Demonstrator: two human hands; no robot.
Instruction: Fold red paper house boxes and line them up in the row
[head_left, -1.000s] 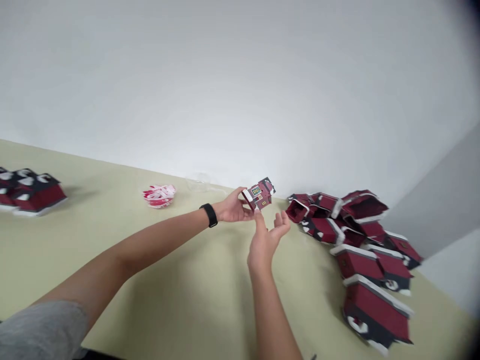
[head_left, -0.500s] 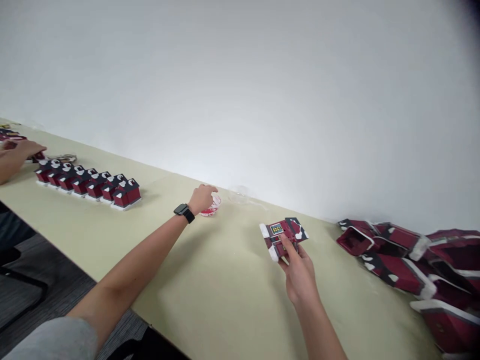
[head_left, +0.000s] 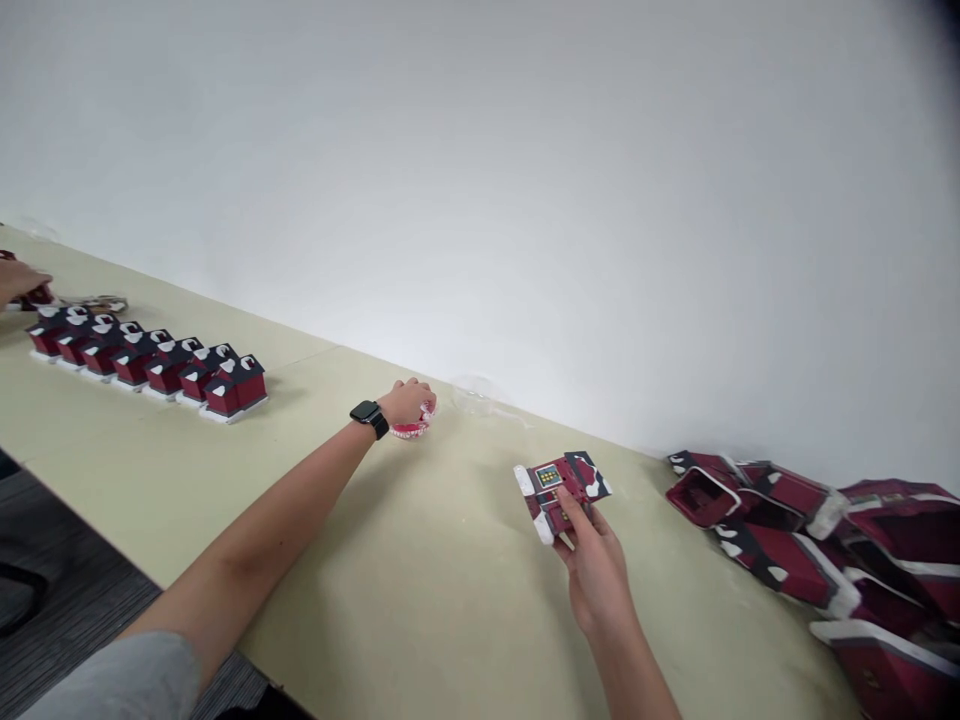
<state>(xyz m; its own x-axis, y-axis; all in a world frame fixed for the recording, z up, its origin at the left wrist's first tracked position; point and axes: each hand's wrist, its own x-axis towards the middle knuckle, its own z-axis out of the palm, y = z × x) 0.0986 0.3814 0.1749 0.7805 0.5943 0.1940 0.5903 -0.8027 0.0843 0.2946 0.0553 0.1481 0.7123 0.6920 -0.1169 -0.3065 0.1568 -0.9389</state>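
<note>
My right hand (head_left: 594,570) holds a small dark red paper house box (head_left: 559,488) with a white edge and a lit window print, just above the beige table (head_left: 420,580). The box is tilted and my thumb lies on its front. My left hand (head_left: 407,403), with a black watch on the wrist, is stretched out to the back of the table. Its fingers are curled over a small heap of red and white pieces (head_left: 412,430), most of which the hand hides.
A row of several finished red houses (head_left: 150,365) stands at the left. Another person's hand (head_left: 19,280) is at the far left end. A pile of larger red boxes (head_left: 787,545) lies at the right. Clear plastic (head_left: 480,395) lies by the wall.
The house box passed from my left hand to my right. My left hand reached left and closed over the red and white heap. The view swung left, revealing the row of houses.
</note>
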